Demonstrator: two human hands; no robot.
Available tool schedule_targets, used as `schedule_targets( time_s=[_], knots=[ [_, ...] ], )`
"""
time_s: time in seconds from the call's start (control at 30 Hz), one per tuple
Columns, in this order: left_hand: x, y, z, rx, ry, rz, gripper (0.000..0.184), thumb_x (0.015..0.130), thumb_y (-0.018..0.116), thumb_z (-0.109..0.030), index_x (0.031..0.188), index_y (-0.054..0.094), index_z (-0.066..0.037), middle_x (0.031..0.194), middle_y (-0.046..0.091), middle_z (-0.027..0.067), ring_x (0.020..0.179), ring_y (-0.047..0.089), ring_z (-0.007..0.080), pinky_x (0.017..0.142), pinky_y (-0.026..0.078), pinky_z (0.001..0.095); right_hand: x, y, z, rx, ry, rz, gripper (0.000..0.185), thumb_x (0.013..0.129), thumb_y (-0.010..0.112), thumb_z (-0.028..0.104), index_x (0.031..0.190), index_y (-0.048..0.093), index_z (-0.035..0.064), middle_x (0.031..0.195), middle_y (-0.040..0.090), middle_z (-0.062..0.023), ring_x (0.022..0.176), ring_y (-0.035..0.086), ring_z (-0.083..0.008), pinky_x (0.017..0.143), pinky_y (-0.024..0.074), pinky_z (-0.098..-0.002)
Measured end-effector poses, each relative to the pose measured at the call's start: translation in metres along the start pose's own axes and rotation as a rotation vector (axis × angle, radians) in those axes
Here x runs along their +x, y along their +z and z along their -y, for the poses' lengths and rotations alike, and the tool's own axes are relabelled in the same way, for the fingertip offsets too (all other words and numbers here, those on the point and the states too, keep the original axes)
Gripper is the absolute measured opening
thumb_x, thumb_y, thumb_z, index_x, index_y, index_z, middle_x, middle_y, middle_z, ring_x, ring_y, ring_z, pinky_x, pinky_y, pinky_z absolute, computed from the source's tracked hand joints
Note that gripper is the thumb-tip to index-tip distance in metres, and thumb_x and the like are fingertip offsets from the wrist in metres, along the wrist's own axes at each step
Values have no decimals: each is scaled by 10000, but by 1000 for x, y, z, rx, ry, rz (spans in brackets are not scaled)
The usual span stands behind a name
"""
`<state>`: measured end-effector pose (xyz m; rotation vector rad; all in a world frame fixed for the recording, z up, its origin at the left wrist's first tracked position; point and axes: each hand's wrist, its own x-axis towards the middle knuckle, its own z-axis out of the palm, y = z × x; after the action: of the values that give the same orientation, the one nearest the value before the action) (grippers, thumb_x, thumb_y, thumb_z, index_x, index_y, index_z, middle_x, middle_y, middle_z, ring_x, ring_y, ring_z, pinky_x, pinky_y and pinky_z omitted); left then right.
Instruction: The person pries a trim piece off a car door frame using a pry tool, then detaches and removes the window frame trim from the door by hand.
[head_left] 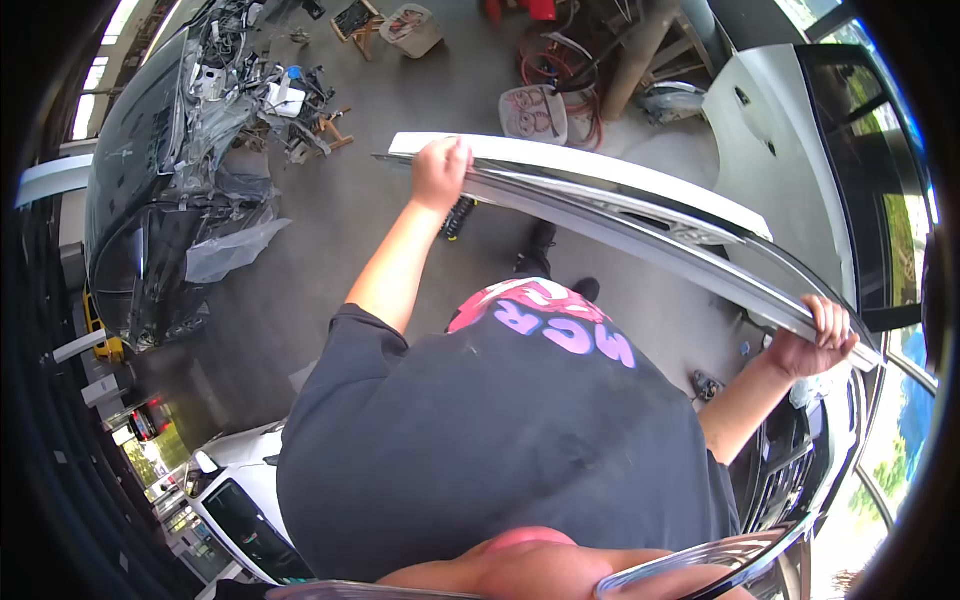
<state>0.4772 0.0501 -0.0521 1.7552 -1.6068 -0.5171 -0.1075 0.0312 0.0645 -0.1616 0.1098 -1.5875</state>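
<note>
Both my hands hold a long white car door [610, 172], seen nearly edge-on and lying slantwise across the view in front of my body. My left hand [442, 172] is closed over its left end, fingers wrapped on the top edge. Farther right and nearer to me, my right hand [815, 338] is closed round the other end, by a thin dark curved frame. The door's far face is mostly hidden. Below it my dark shoes [540, 240] show on the grey floor [370, 90].
A dark car [130, 140] with its front stripped and wiring exposed stands at left. A light-coloured car [765, 150] is close on the right. Bins [532, 112] and red hoses [545, 62] stand ahead. A white vehicle [240, 500] is at lower left.
</note>
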Motion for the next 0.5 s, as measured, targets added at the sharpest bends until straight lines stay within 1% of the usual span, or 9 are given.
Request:
schedule_targets(
  time_s=[0.07, 0.17, 0.23, 0.27, 0.3, 0.37, 0.43, 0.47, 0.5],
  knots=[
    [-1, -8, 19, 92, 220, 27, 338, 1036, 539, -263, 796, 689, -79, 767, 694, 104, 816, 699, 323, 774, 506, 451, 2, 0, -5, -4, -53, -31, 403, 954, 714, 119, 646, 466, 196, 556, 462, 77, 506, 432, -73, 658, 426, -262],
    [-4, -21, 74, 171, 188, -152, 303, 1036, 540, -252, 853, 721, -91, 839, 732, 98, 876, 714, 326, 803, 504, 449, 4, 4, -3, -3, -19, -38, 427, 956, 712, 96, 642, 441, 198, 554, 449, 77, 510, 423, -63, 635, 413, -236],
    [-17, -39, 141, 331, -30, -200, 337, 1058, 532, -248, 905, 779, -77, 1128, 786, 120, 1139, 708, 312, 954, 516, 458, -3, 8, -7, -12, -59, -91, 432, 952, 721, 91, 644, 437, 199, 572, 464, 76, 510, 427, -64, 606, 416, -232],
    [-34, -42, 199, 122, -300, -193, 377, 1088, 524, -283, 976, 803, -55, 1266, 761, 153, 1266, 665, 319, 1078, 502, 461, -8, 6, 1, -20, -68, -112, 431, 947, 727, 90, 645, 440, 199, 574, 467, 77, 510, 432, -62, 600, 421, -235],
    [-52, -47, 273, 33, -445, -191, 402, 1110, 517, -314, 1067, 806, -39, 1332, 737, 183, 1318, 643, 333, 1142, 482, 443, -11, 3, 4, -19, -79, -129, 430, 943, 734, 88, 646, 443, 198, 577, 470, 78, 510, 437, -60, 594, 426, -237],
    [-63, -59, 333, 154, -715, -219, 384, 1119, 522, -308, 1188, 756, -11, 1356, 718, 190, 1221, 693, 338, 1096, 524, 442, -19, 6, -4, 4, -110, -145, 417, 943, 730, 82, 657, 450, 200, 573, 466, 81, 502, 445, -57, 577, 436, -235],
    [-19, -61, 274, 41, -688, -233, 339, 1111, 545, -280, 1237, 718, -17, 1250, 741, 186, 1120, 721, 297, 995, 579, 450, -28, -2, 6, -42, -176, -168, 399, 956, 699, 80, 682, 437, 204, 586, 456, 92, 487, 430, -32, 531, 402, -193],
    [18, -51, 208, -400, -748, -211, 265, 1077, 577, -197, 1229, 708, -24, 1124, 744, 164, 1025, 728, 257, 890, 606, 440, -42, -32, 48, -183, -214, -179, 412, 977, 688, 102, 693, 409, 209, 594, 430, 99, 479, 397, -15, 516, 382, -188],
    [50, -39, 192, -744, -909, -57, 208, 1085, 541, -166, 1139, 697, -38, 1082, 743, 88, 935, 725, 220, 878, 597, 360, -34, -14, 23, -116, -248, -212, 404, 1010, 658, 134, 714, 394, 213, 596, 400, 104, 479, 370, -10, 515, 370, -189]
  ],
)
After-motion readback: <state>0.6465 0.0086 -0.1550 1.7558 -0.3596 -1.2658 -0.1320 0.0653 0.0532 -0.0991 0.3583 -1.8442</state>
